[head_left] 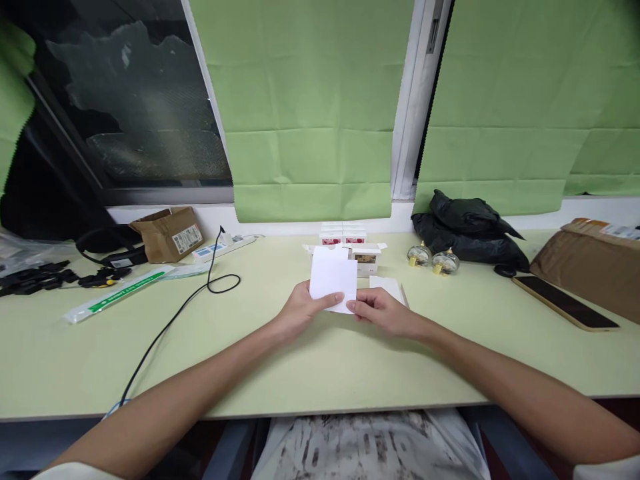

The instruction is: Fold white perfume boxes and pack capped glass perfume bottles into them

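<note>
Two overlapping blank white cards [334, 277] are held up over the middle of the table. My left hand [301, 309] grips them from the left, its thumb lying across the front. At their lower right corner, my right hand [384, 312] pinches the edge between thumb and fingers. Just behind the cards stands a small white box [367, 261] with a picture on its front and its flaps up; the cards partly hide it. A white stack of cards or paper [387, 287] lies beyond my right hand, partly covered by it.
Small white-and-red boxes [343, 235] line the back. To the right are two glass ornaments [433, 259], black plastic bags [467, 230], a phone [565, 302] and a large carton [593, 267]. A black cable [175, 327], open carton [167, 235] and power strip [225, 248] occupy the left.
</note>
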The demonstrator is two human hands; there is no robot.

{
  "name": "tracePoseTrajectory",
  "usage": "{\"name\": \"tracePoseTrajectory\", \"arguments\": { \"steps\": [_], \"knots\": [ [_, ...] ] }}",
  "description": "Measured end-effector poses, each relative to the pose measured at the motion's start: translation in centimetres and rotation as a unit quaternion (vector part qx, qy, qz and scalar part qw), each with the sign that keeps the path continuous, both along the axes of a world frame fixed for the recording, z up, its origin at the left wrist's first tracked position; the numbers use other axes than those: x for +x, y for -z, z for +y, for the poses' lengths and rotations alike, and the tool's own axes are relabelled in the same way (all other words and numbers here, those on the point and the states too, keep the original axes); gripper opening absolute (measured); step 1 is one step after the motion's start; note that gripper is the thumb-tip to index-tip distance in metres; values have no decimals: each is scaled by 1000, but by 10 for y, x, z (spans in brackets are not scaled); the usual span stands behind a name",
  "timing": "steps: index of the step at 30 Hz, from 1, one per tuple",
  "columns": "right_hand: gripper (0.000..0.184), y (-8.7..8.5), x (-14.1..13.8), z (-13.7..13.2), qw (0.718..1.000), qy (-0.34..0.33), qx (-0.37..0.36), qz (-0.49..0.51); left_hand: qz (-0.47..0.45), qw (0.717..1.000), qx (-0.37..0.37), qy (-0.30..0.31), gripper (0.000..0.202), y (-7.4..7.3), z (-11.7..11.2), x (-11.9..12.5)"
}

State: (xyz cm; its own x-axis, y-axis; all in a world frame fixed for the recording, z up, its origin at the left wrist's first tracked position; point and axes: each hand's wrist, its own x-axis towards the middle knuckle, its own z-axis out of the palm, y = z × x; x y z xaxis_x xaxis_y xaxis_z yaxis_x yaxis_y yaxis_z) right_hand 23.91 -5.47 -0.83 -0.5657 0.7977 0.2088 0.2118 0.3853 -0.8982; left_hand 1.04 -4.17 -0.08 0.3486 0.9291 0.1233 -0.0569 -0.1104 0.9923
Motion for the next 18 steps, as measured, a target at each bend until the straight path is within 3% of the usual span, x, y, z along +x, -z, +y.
{"name": "tracePoseTrajectory", "arguments": {
  "steps": [4,10,14,18],
  "knots": [
    [48,-2,0,-1,1000,-9,-6,17,17,999,15,31,42,0,0,1],
    [44,0,-4,-1,999,-18,-29,39,35,999,11,-1,50,1,0,2],
    [42,0,-3,3,992,-21,-80,90,29,999,21,22,50,-1,0,0],
    [46,-2,2,7,982,-3,-126,139,104,991,71,34,68,-1,0,-3]
  ]
}}
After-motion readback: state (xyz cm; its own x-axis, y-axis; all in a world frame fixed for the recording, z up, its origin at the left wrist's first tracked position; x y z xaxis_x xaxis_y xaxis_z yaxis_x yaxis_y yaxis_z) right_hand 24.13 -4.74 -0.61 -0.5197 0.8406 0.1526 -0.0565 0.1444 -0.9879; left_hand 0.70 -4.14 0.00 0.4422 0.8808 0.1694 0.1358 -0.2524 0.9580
